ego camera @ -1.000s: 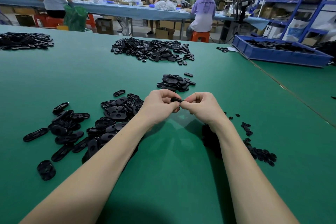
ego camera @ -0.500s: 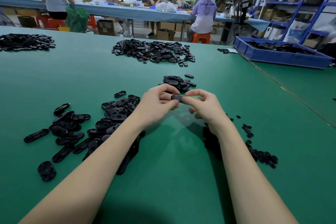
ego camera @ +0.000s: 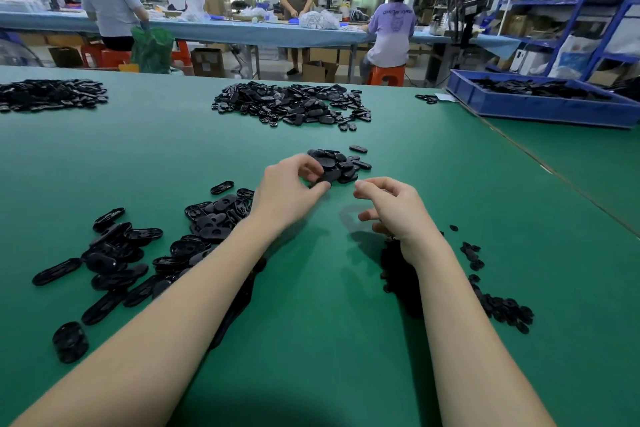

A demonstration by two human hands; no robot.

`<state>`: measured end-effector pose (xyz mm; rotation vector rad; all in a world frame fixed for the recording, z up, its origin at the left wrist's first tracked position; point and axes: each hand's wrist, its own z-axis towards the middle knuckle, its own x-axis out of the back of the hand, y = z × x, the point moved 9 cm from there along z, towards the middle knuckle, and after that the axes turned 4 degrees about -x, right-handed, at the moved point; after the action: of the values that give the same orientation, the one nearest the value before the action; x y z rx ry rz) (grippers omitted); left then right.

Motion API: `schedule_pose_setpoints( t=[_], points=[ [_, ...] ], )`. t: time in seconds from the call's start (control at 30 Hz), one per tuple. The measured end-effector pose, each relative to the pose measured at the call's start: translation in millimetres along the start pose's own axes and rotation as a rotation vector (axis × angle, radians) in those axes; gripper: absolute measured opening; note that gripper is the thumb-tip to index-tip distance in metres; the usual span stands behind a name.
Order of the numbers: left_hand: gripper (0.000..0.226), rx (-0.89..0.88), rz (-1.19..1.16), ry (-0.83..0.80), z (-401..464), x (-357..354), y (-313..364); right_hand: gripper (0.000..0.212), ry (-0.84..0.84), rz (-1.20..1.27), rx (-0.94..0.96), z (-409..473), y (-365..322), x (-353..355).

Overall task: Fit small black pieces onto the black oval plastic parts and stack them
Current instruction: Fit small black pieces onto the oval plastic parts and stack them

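My left hand (ego camera: 289, 189) pinches a black oval part (ego camera: 327, 177) between thumb and fingers, at the near edge of a small stack of finished ovals (ego camera: 341, 161). My right hand (ego camera: 391, 208) hovers just right of it, fingers loosely curled, holding nothing. A loose heap of unfitted oval parts (ego camera: 138, 253) lies to the left under my left forearm. Small black pieces (ego camera: 498, 305) are scattered to the right, partly hidden behind my right wrist.
On the green table (ego camera: 311, 340) a large pile of ovals (ego camera: 294, 102) lies farther back, another pile (ego camera: 48, 94) at far left. A blue bin (ego camera: 540, 107) of parts stands at the right. Three people work at a blue table behind.
Both hands held the oval together before. Now my right hand has let go and drawn back, and my left hand has carried the oval forward to the small stack.
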<state>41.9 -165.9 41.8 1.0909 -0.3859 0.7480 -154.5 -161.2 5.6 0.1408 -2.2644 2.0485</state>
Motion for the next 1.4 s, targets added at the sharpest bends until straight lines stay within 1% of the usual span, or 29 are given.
schedule_pose_setpoints(
  t=[0.13, 0.27, 0.47, 0.6, 0.73, 0.83, 1.0, 1.1, 1.2, 1.27, 1.4],
  points=[
    [0.009, 0.033, 0.108, 0.016, 44.4, -1.6, 5.3, 0.014, -0.007, 0.056, -0.026, 1.7, 3.3, 2.0],
    [0.009, 0.095, 0.220, -0.015, 79.6, -10.1, -2.3, 0.014, -0.021, 0.060, -0.030, 2.9, 5.1, 0.9],
    [0.010, 0.118, 0.344, -0.059, 90.1, -20.3, -15.0, 0.014, -0.036, 0.061, -0.034, 3.5, 6.9, 0.2],
    [0.012, 0.125, 0.288, -0.050, 84.6, -18.7, -16.4, 0.014, -0.042, 0.048, -0.034, 2.8, 6.1, -1.5],
    [0.014, 0.126, 0.159, -0.005, 69.5, -8.3, -14.7, 0.016, -0.044, 0.025, -0.040, -0.1, 5.1, -2.6],
    [0.010, 0.148, 0.052, 0.006, 54.0, 4.7, -16.6, 0.014, -0.052, 0.008, -0.045, -3.2, 4.1, -5.0],
    [0.010, 0.218, -0.158, -0.072, 26.3, 25.8, -25.0, 0.012, -0.074, -0.077, -0.039, -7.1, 0.8, -12.6],
    [0.014, 0.253, -0.219, -0.100, 8.1, 33.0, -34.7, 0.012, -0.085, -0.156, -0.015, -9.6, -2.5, -18.4],
    [0.014, 0.273, -0.214, -0.139, -2.1, 36.1, -39.5, 0.010, -0.088, -0.239, 0.027, -11.5, -8.6, -25.1],
    [0.014, 0.267, -0.191, -0.131, -2.8, 41.9, -37.9, 0.010, -0.091, -0.307, 0.077, -12.6, -14.8, -32.2],
    [0.012, 0.221, 0.072, -0.115, -4.4, 52.2, -36.4, 0.010, -0.120, -0.397, 0.141, -17.0, -19.7, -55.3]
  ],
)
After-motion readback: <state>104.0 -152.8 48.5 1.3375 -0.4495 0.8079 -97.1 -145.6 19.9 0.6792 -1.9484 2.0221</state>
